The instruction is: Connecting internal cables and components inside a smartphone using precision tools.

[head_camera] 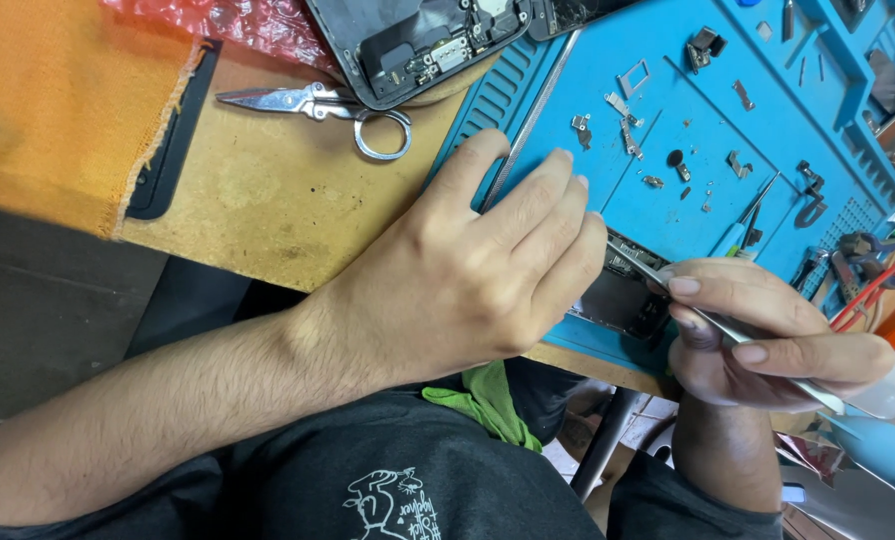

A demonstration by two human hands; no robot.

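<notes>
Down at the blue mat's point(668, 210) near edge, the right hand point(768, 340) pinches metal tweezers point(728, 328) over a small dark phone part point(623, 295), which the left hand point(478, 270) covers with bent fingers, while loose screws point(653, 182), scissors point(318, 105) and an opened phone point(423, 45) lie beyond on the worktop point(268, 200).

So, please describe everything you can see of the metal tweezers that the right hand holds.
The tweezers are slim, silver-grey and look like polished metal. The right hand pinches them between thumb and fingers, so the middle part is hidden. They lie slanted: the rear end sticks out lower right, and the tip points upper left toward the dark phone part on the blue mat, near the left hand. Whether the tip touches the part cannot be told.
</notes>
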